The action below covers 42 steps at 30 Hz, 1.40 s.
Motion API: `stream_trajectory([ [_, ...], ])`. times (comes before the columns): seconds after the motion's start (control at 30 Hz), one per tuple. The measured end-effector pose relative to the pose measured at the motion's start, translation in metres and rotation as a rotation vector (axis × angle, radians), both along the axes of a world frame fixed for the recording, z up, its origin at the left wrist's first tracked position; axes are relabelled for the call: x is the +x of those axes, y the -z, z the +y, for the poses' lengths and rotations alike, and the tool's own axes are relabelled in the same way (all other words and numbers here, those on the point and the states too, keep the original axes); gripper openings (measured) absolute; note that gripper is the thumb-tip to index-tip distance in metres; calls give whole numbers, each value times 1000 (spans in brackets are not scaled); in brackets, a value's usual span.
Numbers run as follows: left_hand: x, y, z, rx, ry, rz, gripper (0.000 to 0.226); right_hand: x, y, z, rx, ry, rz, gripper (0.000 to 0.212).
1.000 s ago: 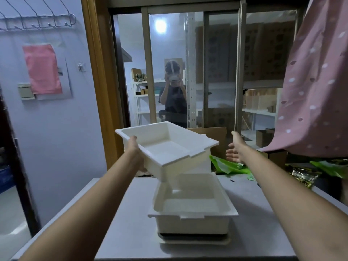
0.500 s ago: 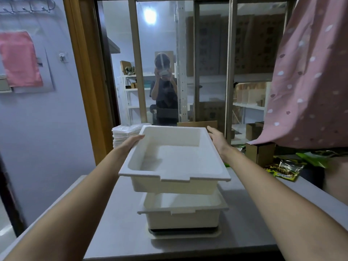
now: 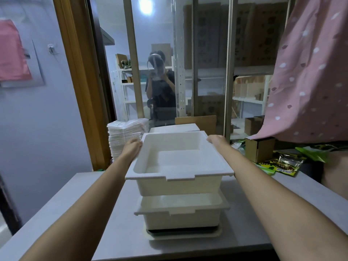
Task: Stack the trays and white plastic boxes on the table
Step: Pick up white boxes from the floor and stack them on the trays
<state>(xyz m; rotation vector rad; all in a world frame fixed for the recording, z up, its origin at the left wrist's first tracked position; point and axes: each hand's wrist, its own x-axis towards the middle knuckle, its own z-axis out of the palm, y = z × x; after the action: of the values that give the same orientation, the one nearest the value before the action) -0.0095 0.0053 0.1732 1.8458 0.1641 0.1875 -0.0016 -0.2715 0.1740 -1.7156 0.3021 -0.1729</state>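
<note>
I hold a white plastic box [image 3: 178,183] level with both hands, just above a second white box [image 3: 180,217] of the same kind. My left hand [image 3: 132,146] grips its far left rim and my right hand [image 3: 215,140] grips its far right rim. The lower box stands on a cream tray [image 3: 183,235] with a dark layer under the box, in the middle of the grey table [image 3: 105,223]. The held box's bottom reaches the lower box's opening; whether they touch is unclear.
A tall stack of white trays [image 3: 125,136] stands at the table's far left, with another white box [image 3: 175,128] behind the held one. A small cardboard box [image 3: 259,149] and green and black packets [image 3: 280,163] lie at the right. Pink cloth [image 3: 310,72] hangs above right. Glass window behind.
The box hung tilted from my left hand alone; my right hand took its far right rim, it levelled out, and it has come down close over the lower box.
</note>
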Motion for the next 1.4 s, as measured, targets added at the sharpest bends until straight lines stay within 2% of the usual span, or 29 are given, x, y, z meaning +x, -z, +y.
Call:
stream_trajectory([
  [0.07, 3, 15, -2, -28, -14, -1, 42, 7, 8, -1, -48, 35, 3, 5],
  [0.17, 4, 35, -7, -36, -11, 6, 39, 21, 28, -4, -105, 37, 23, 33],
  [0.23, 7, 47, -8, -40, -11, 12, 38, 28, 41, -6, -123, 46, 32, 38],
  [0.57, 20, 73, -6, -21, -22, 29, 32, 45, 83, -8, -172, 27, 111, 41],
  [0.63, 22, 77, -5, -33, -20, 27, 25, 46, 89, -10, -182, 13, 111, 38],
  [0.73, 24, 83, -6, -24, 8, 26, 29, 47, 97, -11, -205, 20, 114, 34],
  [0.83, 25, 93, -4, -16, 33, 41, 19, 45, 108, -11, -209, 23, 104, 31],
  [0.93, 25, 103, -1, 2, 65, 47, 20, 44, 120, -14, -205, 12, 83, 27],
  [1.03, 26, 111, 1, -9, 60, 54, 28, 42, 128, -13, -222, 15, 70, 12],
  [1.1, 27, 115, 1, -33, 51, 51, 27, 45, 134, -15, -220, 25, 64, 33],
  [1.17, 28, 118, 0, -56, 51, 53, 27, 43, 136, -15, -242, 34, 54, 42],
  [1.3, 32, 122, -3, -75, 48, 51, 38, 42, 137, -16, -267, 24, 32, 43],
  [1.4, 31, 125, -5, -81, 38, 30, 32, 39, 139, -15, -278, 19, 14, 40],
])
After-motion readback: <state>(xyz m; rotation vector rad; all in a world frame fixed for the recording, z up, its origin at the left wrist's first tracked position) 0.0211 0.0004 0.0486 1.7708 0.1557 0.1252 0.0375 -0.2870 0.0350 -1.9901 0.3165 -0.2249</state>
